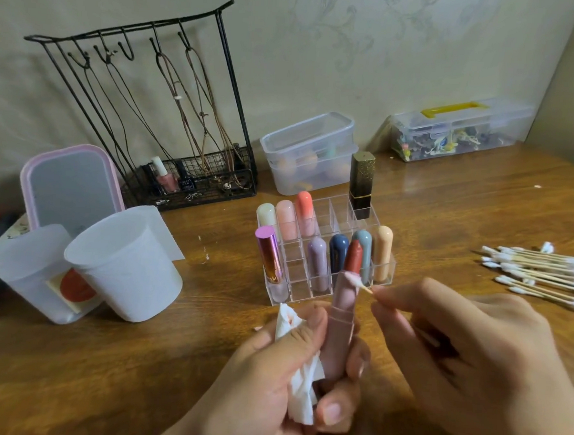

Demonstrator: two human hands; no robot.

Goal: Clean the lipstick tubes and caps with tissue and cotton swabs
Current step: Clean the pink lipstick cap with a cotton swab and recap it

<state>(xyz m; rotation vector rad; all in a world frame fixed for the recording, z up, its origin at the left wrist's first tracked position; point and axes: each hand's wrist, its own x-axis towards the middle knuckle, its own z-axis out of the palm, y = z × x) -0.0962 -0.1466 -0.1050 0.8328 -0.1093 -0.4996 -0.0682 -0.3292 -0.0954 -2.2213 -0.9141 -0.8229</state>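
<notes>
My left hand (pixel 279 368) grips an uncapped pink lipstick tube (pixel 341 325) upright, its red bullet (pixel 353 256) extended, with a crumpled white tissue (pixel 299 379) tucked in the same hand. My right hand (pixel 465 356) pinches a cotton swab (pixel 359 284) by its wooden stick, and the pink-stained tip touches the tube's rim just below the bullet. Behind them a clear acrylic organiser (pixel 328 287) holds several capped lipsticks, among them a metallic pink one (pixel 271 256) and a black-and-gold one (pixel 361 185).
A pile of cotton swabs (pixel 540 276) lies on the wooden table at right. Two frosted white cups (pixel 121 261) and a pink mirror (pixel 69 184) stand at left. A black wire rack (pixel 171 109) and clear plastic boxes (pixel 311 151) line the wall.
</notes>
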